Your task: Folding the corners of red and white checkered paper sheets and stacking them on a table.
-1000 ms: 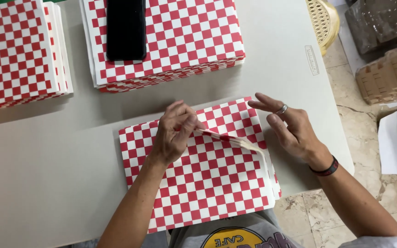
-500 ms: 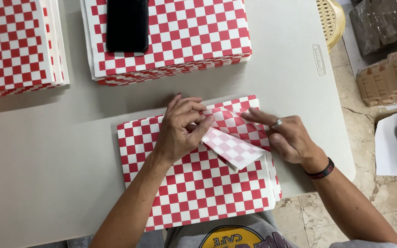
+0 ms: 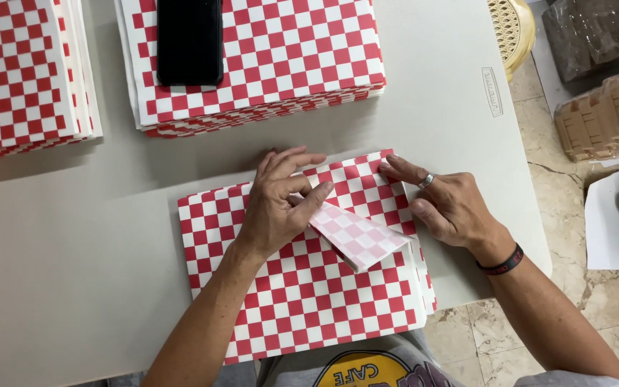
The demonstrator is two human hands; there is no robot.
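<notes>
The left hand (image 3: 277,208) lies flat with fingers spread, pinning a folded-over corner flap (image 3: 358,238) whose paler underside shows faint pink checks. The right hand (image 3: 447,204), open and holding nothing, presses the far right edge of the red-and-white checkered sheet (image 3: 302,294), which tops a thin stack at the grey table's (image 3: 73,251) near edge.

bare table (image 3: 73,251) left, paper stacks (image 3: 266,64) blocking ahead
</notes>
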